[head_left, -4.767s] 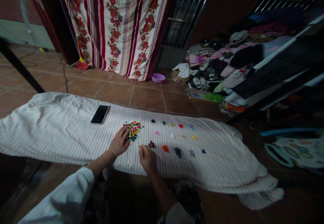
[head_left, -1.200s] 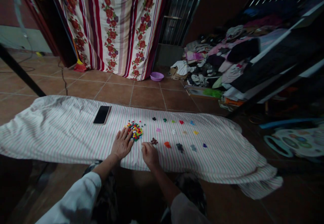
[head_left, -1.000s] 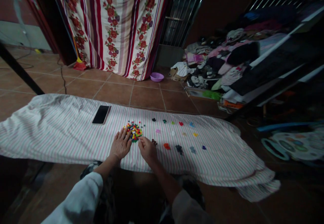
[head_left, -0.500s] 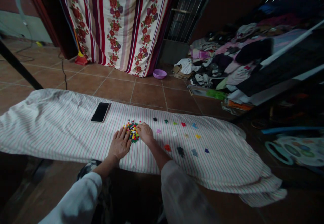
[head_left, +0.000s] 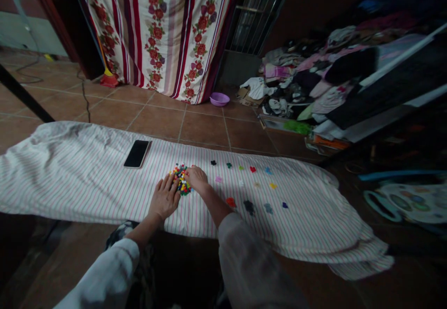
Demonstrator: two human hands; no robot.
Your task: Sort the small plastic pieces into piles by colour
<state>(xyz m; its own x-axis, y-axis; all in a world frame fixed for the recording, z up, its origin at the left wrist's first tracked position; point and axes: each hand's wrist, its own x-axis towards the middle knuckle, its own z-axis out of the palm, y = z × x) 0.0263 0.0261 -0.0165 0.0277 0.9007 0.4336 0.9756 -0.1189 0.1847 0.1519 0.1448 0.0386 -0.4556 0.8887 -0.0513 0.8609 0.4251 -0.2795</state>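
Note:
A pile of small multicoloured pieces (head_left: 183,188) lies on the striped cloth, too small to tell their exact kind. My left hand (head_left: 165,198) rests flat at the pile's near left edge, its fingers stretched out and touching it. At the right side of the pile, my right hand (head_left: 197,178) has its fingers bent together and pointing down into the pieces; whatever is between the fingertips is hidden. To the right, pieces sit in little single-colour groups in rows, among them a red group (head_left: 252,169), an orange group (head_left: 231,202), a dark group (head_left: 249,207) and a yellow group (head_left: 273,186).
A phone (head_left: 137,154) lies left of the pile on the striped cloth (head_left: 87,178). Beyond are the tiled floor, a purple basin (head_left: 220,99), a floral curtain (head_left: 174,34) and a broom (head_left: 109,78). Heaped clothes (head_left: 314,76) fill the right back.
My right hand has shifted slightly left over the pile. My left hand stays nearly where it was. The whole view has moved a little.

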